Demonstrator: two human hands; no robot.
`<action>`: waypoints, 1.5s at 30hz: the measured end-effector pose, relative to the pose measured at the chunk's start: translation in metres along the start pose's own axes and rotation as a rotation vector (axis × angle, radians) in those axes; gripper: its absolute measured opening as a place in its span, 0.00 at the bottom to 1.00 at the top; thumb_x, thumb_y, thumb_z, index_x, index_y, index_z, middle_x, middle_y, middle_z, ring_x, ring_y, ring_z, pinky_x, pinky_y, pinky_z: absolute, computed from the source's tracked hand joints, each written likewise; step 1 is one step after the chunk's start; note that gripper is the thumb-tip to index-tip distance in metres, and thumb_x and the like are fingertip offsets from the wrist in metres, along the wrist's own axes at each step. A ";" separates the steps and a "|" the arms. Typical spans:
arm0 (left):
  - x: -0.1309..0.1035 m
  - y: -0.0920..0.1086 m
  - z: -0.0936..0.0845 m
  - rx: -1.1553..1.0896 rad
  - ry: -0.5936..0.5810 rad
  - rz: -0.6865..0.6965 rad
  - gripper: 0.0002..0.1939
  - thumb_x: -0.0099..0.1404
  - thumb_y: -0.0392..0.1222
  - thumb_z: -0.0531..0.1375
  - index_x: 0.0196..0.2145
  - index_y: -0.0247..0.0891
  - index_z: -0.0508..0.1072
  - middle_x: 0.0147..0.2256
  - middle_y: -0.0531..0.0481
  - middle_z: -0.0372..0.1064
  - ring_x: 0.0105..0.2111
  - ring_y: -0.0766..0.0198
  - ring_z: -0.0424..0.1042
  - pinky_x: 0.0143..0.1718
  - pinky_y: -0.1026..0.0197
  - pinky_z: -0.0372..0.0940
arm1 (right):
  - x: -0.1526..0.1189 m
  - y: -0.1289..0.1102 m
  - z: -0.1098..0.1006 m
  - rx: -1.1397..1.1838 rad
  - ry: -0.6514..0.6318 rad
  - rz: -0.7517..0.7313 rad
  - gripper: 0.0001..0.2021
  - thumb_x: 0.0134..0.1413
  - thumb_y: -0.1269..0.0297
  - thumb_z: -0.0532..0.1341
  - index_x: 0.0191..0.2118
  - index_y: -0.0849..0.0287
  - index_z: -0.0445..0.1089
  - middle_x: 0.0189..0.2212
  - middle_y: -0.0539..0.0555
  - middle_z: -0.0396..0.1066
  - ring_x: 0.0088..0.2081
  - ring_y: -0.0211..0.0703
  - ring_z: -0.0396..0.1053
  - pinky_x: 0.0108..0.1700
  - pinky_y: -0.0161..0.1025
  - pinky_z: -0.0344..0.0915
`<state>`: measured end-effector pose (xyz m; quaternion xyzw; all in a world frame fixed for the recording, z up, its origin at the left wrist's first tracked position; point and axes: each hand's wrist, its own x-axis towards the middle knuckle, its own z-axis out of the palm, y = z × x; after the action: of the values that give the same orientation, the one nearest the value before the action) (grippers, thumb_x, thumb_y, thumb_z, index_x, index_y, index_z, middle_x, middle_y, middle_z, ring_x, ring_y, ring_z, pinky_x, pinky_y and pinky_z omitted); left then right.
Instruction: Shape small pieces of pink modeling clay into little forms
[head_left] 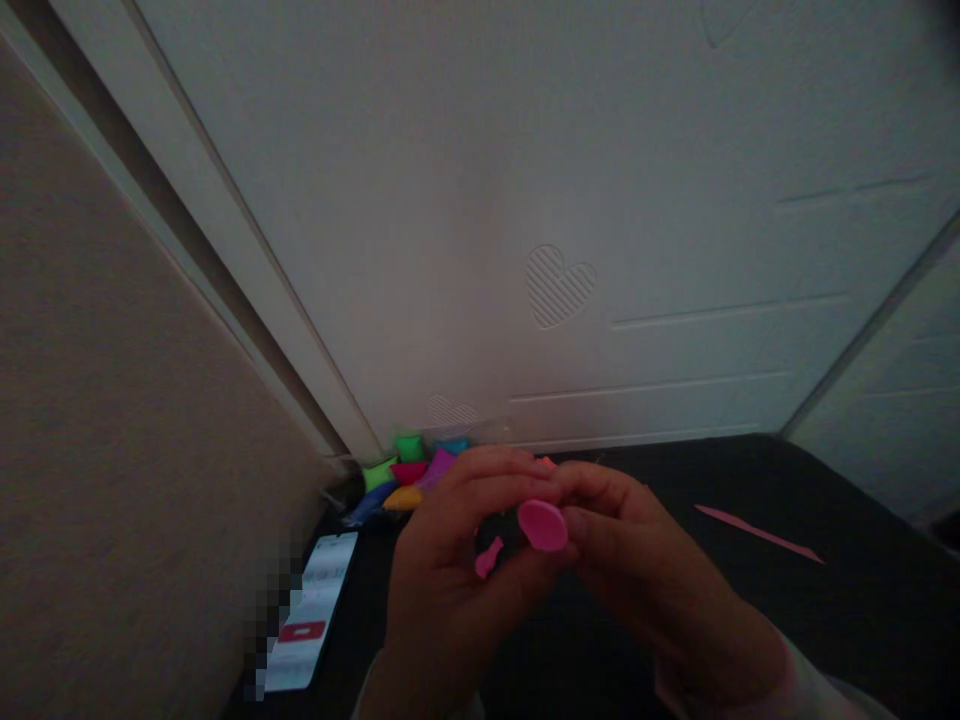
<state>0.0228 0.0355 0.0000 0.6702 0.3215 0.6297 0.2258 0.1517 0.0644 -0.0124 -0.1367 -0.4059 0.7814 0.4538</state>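
Observation:
A small pink piece (543, 526), rounded and slightly hollow, is held between the fingertips of both hands. My left hand (469, 565) curves round its left side, thumb below and fingers above. My right hand (645, 560) pinches it from the right, its fingertips touching those of my left hand. Another small, irregular pink piece (489, 558) shows in the gap between the left thumb and fingers; whether it touches the hand or lies on the table cannot be made out.
Colourful packets (409, 472) lie at the back left of the dark table (600, 640). A phone (313, 612) with a lit screen lies at the left. A thin pink pointed strip (759, 533) lies at the right. Behind stands a white panel (450, 250) with heart patterns.

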 end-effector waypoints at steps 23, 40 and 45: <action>0.003 -0.004 0.013 -0.547 0.126 -0.412 0.08 0.50 0.43 0.68 0.31 0.45 0.78 0.32 0.52 0.74 0.33 0.63 0.73 0.32 0.63 0.69 | -0.008 0.005 -0.003 -0.868 0.173 -0.806 0.19 0.48 0.75 0.63 0.45 0.49 0.67 0.37 0.51 0.69 0.39 0.39 0.67 0.41 0.38 0.66; 0.001 -0.006 0.025 -0.716 0.134 -0.586 0.10 0.48 0.40 0.69 0.32 0.43 0.78 0.29 0.53 0.73 0.26 0.70 0.69 0.23 0.70 0.64 | -0.008 -0.004 -0.004 -1.293 0.268 -1.065 0.12 0.49 0.76 0.61 0.39 0.53 0.68 0.35 0.52 0.68 0.37 0.41 0.69 0.37 0.39 0.69; -0.005 -0.003 0.026 -0.274 0.321 -0.301 0.13 0.52 0.34 0.66 0.36 0.48 0.75 0.36 0.55 0.71 0.36 0.67 0.70 0.36 0.66 0.67 | -0.006 -0.001 -0.008 -1.213 0.256 -1.058 0.14 0.49 0.77 0.61 0.40 0.52 0.68 0.35 0.51 0.69 0.37 0.40 0.68 0.38 0.39 0.68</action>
<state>0.0476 0.0362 -0.0084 0.4693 0.3612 0.7249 0.3518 0.1604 0.0633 -0.0177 -0.2372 -0.7145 0.0862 0.6526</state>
